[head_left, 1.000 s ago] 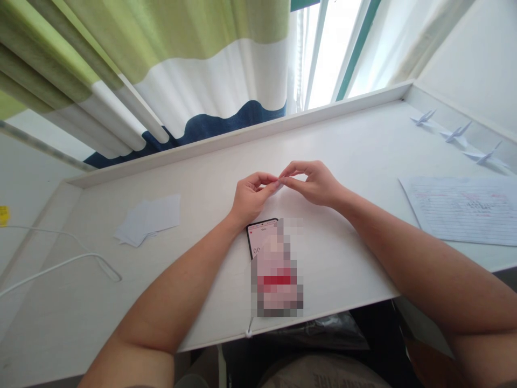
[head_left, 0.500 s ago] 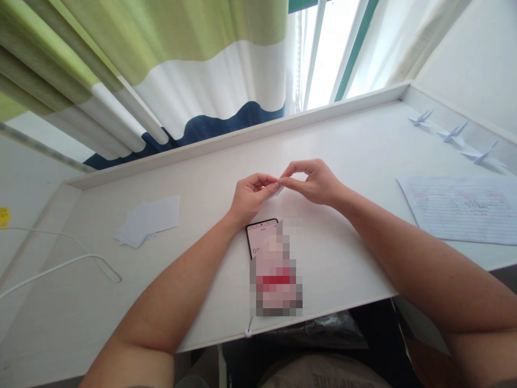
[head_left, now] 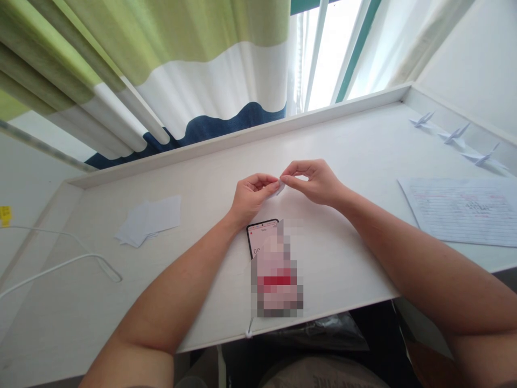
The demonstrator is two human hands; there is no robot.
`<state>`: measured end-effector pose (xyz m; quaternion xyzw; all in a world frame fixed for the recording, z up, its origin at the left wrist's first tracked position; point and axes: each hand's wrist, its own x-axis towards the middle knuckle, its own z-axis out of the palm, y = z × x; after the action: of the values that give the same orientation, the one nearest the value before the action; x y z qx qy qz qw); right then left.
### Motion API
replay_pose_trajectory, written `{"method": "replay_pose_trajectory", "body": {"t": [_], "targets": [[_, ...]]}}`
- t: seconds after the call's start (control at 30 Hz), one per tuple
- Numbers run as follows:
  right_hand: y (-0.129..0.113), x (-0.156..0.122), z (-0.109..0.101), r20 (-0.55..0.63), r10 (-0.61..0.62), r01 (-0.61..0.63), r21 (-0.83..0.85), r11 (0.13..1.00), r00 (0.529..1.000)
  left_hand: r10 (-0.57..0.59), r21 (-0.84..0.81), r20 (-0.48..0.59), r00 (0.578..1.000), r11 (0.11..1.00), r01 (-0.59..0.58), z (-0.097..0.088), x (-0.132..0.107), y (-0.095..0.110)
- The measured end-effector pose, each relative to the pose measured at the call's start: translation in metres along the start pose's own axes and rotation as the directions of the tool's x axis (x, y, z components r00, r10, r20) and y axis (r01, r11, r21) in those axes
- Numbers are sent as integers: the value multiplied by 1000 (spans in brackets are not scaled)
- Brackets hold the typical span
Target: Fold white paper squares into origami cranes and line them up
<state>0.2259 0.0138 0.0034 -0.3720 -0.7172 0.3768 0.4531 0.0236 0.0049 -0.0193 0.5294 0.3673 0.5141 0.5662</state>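
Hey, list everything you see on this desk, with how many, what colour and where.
small folded paper: one, white, pinched between both hands' fingertips
phone: one, black-edged, below the hands, screen blurred
paper squares: loose stack, white, desk left
cable: one, white, far left
paper cranes: three, white, far right
lined sheet: one, white, desk right
curtain: one, green, white and blue, behind desk
desk: one, white, under everything
left hand: one, pinching the paper
right hand: one, pinching the paper
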Motion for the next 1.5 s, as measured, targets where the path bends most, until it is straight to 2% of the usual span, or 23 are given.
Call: {"method": "replay_pose_trajectory", "body": {"t": [0.27,0.4,0.57,0.9,1.33,1.5], "targets": [[-3,0,1,-42,-2,-1,-54,999,999,34,17,-2,999,999,-34,3,0,-3],[-1,2,4,-36,26,-23,75,997,999,41,16,-42,998,999,-40,4,0,-2],[2,4,3,-85,67,-48,209,977,994,43,17,-83,996,999,-42,3,0,-1],[2,2,2,-52,59,-55,78,995,997,47,44,-50,998,998,-45,3,-1,-3],[0,2,-3,3,80,-80,56,995,997,29,86,-37,999,996,-25,1,-1,-5],[2,2,-3,29,188,-190,112,975,982,24,76,-19,1000,997,-22,2,-1,-4]]}}
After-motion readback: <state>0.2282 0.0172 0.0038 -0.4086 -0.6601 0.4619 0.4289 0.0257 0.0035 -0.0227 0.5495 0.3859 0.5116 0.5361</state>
